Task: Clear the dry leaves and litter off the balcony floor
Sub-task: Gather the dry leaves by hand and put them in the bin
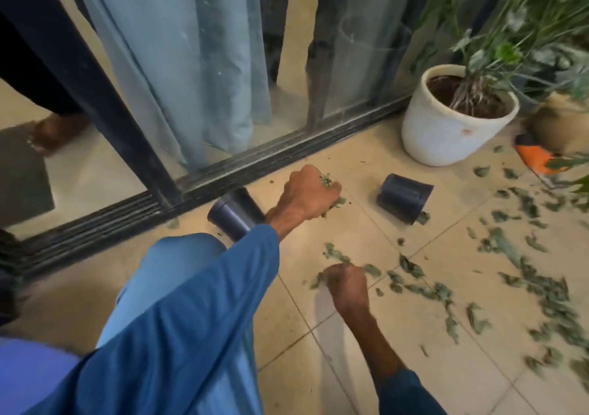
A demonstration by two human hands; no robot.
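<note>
Dry leaves [411, 266] lie strewn over the floor [462, 382] from the middle out to four o'clock. The left hand [306, 194] is clenched on a bunch, and bits could spill from so full a fist. The right hand [347, 284] curls over more leaves, but blur hides its grip. At the left wrist's nine o'clock, a dark cup [232, 213] is half hidden.

The left arm, in a blue sleeve [191, 319], reaches forward across the body. The left hand [306, 193] is balled into a fist, knuckles up, around a clump of leaves [326, 180]. The right arm comes in lower, forearm bare, and the right hand [347, 285] is down at the floor [287, 335], fingers curled over more leaves.
</note>
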